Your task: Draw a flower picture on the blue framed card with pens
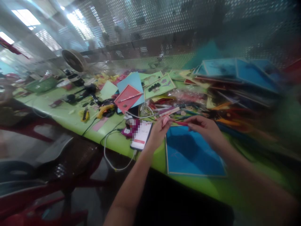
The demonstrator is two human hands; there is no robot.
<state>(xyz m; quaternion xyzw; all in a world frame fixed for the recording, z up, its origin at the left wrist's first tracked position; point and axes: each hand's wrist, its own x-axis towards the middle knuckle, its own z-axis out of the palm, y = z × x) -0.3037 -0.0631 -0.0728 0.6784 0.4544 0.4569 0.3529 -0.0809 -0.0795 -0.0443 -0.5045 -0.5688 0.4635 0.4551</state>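
A: Pink strip (175, 122), thin and small, stretched between both hands just above the top edge of the blue board (192, 153) on the green table (70, 114).

B: Who has which end?

A: Left hand (160, 128) has fingertips pinched together on the paler left end; right hand (204, 127) has thumb and forefinger clamped on the redder right end. Held taut like that, it looks ready to be lined up against the board, though the blur hides what the strip really is.

B: And the board?

A: Lying flat, square in front of the person, pale-edged, so both forearms can work over it.

B: What's alongside?

A: A phone (142, 136) just left of the left wrist, screen up, a white cable (110, 157) looping off the table edge. Behind the hands, a clutter of tools and coloured scraps; a red card (128, 97) leaning on a light-blue sheet, a green card (160, 86) with dark pieces on it. Far right, a stack of blue boards (237, 73), kept within arm's reach.
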